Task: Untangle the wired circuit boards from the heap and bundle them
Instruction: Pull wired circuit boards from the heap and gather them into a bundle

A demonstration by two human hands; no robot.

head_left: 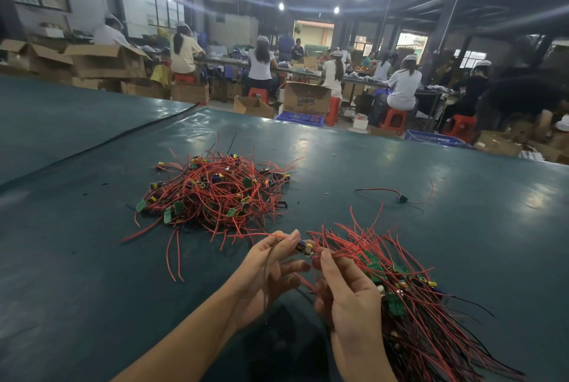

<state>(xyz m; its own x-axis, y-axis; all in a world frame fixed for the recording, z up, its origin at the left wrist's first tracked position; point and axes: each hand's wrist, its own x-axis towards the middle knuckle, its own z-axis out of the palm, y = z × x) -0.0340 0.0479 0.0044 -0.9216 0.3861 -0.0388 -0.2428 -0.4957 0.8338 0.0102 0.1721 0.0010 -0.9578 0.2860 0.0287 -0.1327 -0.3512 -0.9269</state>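
Inspecting closely, found left hand (271, 271) pinching one wired board (304, 247), remaining fingers spread; found right hand (351, 289) gripping bundle (400, 283) at 4 o'clock. Located heap (215, 191) at 11 o'clock. Judged trailing leads likely to snag bundle, pulling boards loose.

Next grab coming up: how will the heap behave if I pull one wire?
Probably floppy: wires in the heap loop and sag. Likely to snag and drag neighbours, since they cross everywhere. Probably light: the boards look small.
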